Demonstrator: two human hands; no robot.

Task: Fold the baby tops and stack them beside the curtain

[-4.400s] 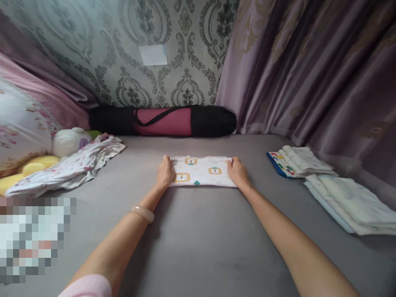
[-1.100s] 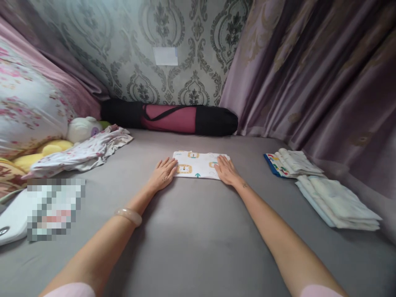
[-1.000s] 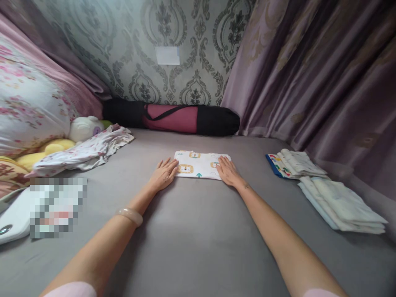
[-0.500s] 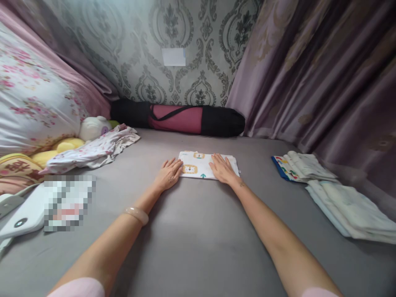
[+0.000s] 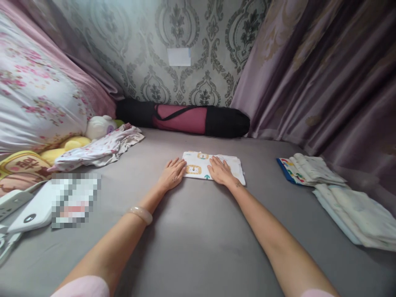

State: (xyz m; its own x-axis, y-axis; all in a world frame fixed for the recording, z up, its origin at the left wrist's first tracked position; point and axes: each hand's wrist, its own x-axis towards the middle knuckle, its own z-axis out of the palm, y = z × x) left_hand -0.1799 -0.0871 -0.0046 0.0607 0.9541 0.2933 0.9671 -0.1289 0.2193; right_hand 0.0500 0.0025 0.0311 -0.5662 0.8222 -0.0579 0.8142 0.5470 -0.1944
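Observation:
A folded white cloth (image 5: 200, 166) printed with lion faces and small green motifs lies flat on the grey bed sheet (image 5: 192, 231). My left hand (image 5: 173, 173) rests at the cloth's left edge, fingers stretched out, the fingertips touching it. On the right half of the cloth my right hand (image 5: 220, 170) lies flat, its fingers spread. Neither hand grips anything. A pale bangle (image 5: 140, 214) circles my left forearm.
Folded cloths (image 5: 359, 212) lie at the right beside a smaller folded stack (image 5: 311, 170). Along the wall stretches a black and maroon bag (image 5: 181, 119). A crumpled garment (image 5: 102, 150), plush toys (image 5: 100, 126) and a white device (image 5: 32, 212) sit at the left.
My right hand has slid slightly left across the cloth, exposing more of its right end. The whole view has shifted a little, so the surroundings appear farther right.

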